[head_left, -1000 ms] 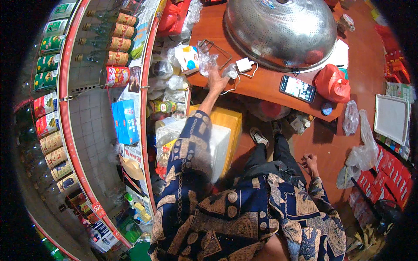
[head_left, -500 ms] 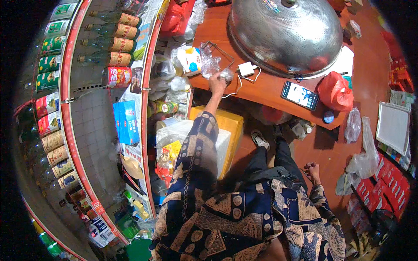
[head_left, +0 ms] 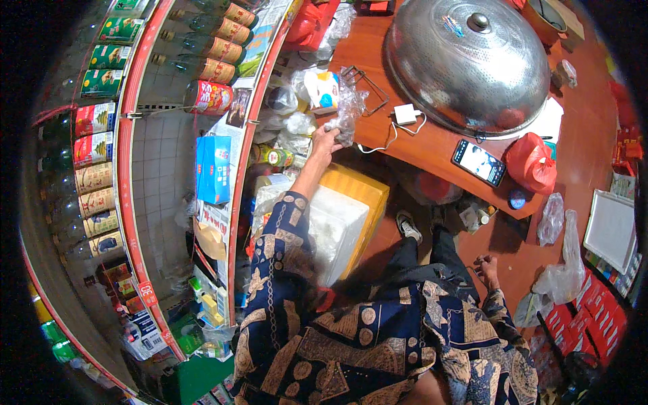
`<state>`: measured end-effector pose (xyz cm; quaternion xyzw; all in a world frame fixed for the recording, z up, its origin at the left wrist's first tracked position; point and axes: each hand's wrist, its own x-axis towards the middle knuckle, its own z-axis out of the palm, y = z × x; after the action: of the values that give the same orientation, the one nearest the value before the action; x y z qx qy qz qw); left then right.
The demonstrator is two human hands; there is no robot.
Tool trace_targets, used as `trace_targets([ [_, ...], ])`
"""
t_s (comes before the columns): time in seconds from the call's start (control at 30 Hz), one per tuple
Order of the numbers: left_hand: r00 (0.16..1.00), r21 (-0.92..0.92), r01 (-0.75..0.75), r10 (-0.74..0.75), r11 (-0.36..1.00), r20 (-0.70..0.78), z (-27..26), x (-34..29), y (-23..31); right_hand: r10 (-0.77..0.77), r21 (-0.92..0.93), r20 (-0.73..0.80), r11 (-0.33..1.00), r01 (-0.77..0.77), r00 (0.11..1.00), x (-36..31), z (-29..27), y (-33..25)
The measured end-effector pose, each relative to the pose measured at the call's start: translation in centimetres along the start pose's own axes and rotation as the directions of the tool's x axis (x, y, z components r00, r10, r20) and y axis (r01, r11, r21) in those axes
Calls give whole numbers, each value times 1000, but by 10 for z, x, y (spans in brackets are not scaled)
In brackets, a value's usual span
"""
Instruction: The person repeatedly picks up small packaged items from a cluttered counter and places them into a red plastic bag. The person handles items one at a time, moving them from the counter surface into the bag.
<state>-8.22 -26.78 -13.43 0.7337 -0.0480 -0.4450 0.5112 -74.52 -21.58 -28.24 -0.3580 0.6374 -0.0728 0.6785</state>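
My left hand (head_left: 325, 144) reaches to the left front corner of the red-brown table, its fingers closed on a crumpled clear plastic bag (head_left: 345, 124). Right behind that bag sits a white, blue and orange packet (head_left: 326, 90), with a bent metal wire frame (head_left: 372, 91) lying beside it. To the right of the bag is a white charger (head_left: 406, 114) with its cable. My right hand (head_left: 487, 272) hangs low in front of the table, fingers loosely curled and a little apart, with nothing seen in it.
On the table (head_left: 432, 152) stand a large perforated metal dome (head_left: 469, 67), a phone (head_left: 478, 163) and a red plastic bag (head_left: 532, 163). A yellow box (head_left: 368, 192) and a white foam box (head_left: 337, 226) stand below my left arm. Bottle shelves (head_left: 143, 169) line the left side.
My left hand has moved left and toward me across the table corner, drawing the clear bag along. The view has shifted left, so things appear further right. My right hand stays low.
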Motion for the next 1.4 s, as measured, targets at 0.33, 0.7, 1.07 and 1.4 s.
trace_targets([
  [0.33,868,428,-462,496,777,38,45,55,-73,109,-176,-9,978,-109,994,-27,16,-42],
  [0.7,784,604,-185,487,775,-385,33,94,-39,140,-24,-78,989,-142,987,-36,16,-7],
  [1.07,875,792,81,337,606,-348,13,148,-64,158,-16,-95,987,-160,983,-32,3,-7],
  [1.4,800,791,145,400,595,-447,-30,130,-43,-10,-10,65,1000,10,998,-20,4,-11],
])
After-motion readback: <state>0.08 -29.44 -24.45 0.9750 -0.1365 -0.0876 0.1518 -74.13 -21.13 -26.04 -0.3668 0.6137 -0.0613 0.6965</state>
